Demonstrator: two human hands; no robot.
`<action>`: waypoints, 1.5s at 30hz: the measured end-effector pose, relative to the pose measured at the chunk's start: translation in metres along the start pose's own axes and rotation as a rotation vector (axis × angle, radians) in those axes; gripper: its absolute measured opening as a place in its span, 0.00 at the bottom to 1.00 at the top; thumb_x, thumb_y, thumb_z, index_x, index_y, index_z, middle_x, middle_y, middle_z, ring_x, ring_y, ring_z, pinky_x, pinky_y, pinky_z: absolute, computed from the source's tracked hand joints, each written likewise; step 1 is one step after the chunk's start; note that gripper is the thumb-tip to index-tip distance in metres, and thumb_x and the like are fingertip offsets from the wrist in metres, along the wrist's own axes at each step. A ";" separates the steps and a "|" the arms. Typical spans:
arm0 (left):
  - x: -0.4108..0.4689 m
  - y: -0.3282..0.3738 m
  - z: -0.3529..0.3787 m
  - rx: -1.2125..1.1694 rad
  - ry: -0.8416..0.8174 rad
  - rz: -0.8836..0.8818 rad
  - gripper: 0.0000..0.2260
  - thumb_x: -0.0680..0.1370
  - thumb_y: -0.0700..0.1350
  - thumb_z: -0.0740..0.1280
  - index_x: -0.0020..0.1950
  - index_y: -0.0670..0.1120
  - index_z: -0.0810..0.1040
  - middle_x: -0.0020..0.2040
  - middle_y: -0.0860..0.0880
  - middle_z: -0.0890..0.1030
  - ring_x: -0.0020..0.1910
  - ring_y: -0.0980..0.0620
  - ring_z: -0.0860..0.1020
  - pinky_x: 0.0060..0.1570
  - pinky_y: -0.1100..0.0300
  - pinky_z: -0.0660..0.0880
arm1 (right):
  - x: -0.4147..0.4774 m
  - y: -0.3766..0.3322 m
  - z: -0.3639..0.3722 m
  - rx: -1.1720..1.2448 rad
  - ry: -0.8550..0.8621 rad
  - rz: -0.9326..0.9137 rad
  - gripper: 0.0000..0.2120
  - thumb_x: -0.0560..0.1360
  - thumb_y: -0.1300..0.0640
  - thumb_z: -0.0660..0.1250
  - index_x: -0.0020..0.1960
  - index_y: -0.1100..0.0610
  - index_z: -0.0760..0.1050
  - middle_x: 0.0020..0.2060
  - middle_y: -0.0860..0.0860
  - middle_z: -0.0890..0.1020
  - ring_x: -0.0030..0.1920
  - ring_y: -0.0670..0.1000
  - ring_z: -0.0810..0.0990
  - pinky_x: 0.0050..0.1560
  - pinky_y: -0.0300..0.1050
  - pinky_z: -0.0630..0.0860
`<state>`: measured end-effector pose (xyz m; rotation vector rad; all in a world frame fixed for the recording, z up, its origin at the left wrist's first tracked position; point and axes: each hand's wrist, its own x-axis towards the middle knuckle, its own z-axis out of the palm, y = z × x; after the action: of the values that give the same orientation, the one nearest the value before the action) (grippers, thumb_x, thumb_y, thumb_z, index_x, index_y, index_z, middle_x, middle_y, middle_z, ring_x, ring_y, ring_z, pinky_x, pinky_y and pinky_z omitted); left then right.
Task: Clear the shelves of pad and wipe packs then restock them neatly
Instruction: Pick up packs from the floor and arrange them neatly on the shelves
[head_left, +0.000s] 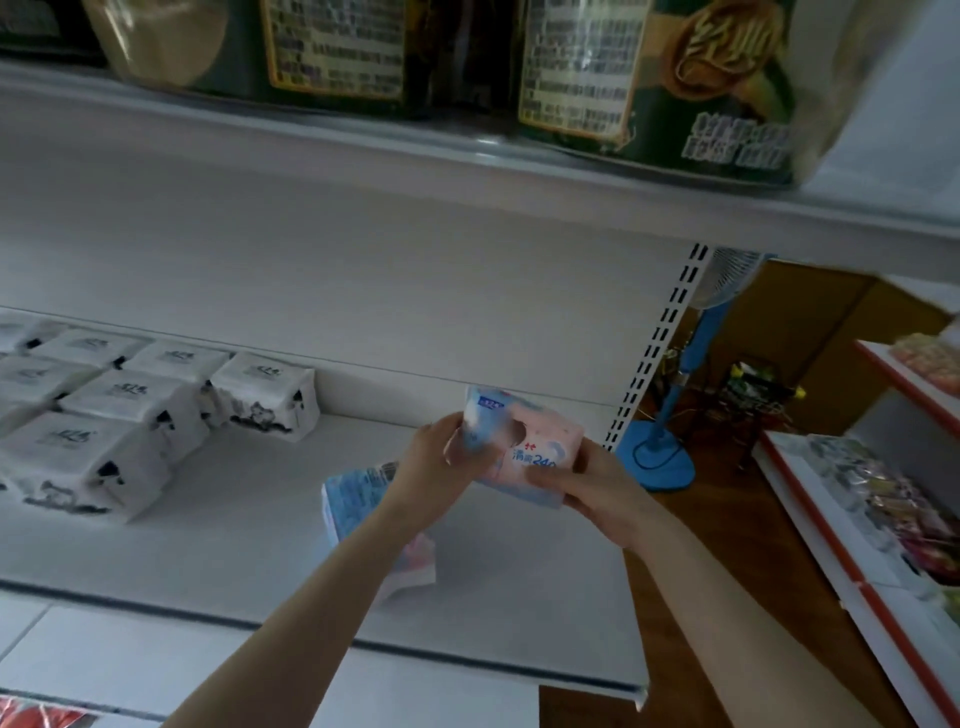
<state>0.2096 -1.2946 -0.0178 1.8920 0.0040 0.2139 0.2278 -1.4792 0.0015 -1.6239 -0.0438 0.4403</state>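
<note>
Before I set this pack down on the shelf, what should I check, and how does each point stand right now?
1. Grip: left hand and right hand both hold the pack: ok.
2. Bare shelf under the pack: ok.
3. White packs sit at the left, apart from the drop spot: ok.
4. Second pack squared to the shelf edge: cannot tell, as the left forearm covers part of it.
5. Print on the held pack faces the camera: ok.

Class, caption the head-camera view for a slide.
Left hand and right hand hold a pink pad pack over the shelf, beside a second pack and white packs.
</note>
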 end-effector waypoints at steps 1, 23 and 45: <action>0.008 -0.005 0.007 0.083 -0.018 -0.005 0.19 0.66 0.58 0.67 0.47 0.44 0.79 0.42 0.47 0.82 0.39 0.49 0.78 0.42 0.57 0.75 | 0.006 0.003 -0.004 -0.025 0.046 -0.022 0.23 0.68 0.66 0.73 0.61 0.59 0.72 0.53 0.54 0.82 0.50 0.50 0.82 0.46 0.40 0.80; 0.043 -0.022 0.040 0.082 -0.184 -0.344 0.17 0.80 0.39 0.59 0.69 0.42 0.67 0.63 0.43 0.76 0.56 0.46 0.76 0.47 0.56 0.74 | 0.077 0.043 -0.011 -0.521 0.326 0.015 0.24 0.72 0.68 0.68 0.65 0.63 0.66 0.61 0.58 0.76 0.61 0.58 0.75 0.54 0.45 0.73; -0.046 -0.047 -0.079 -0.273 0.159 -0.494 0.12 0.75 0.48 0.70 0.50 0.47 0.68 0.43 0.47 0.76 0.37 0.53 0.77 0.29 0.66 0.76 | -0.005 0.040 0.120 -0.140 -0.089 -0.031 0.10 0.80 0.55 0.58 0.47 0.49 0.78 0.48 0.49 0.83 0.50 0.48 0.80 0.52 0.43 0.74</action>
<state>0.1572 -1.2101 -0.0442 1.5437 0.5191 0.0223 0.1766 -1.3707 -0.0398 -1.7381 -0.1705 0.4943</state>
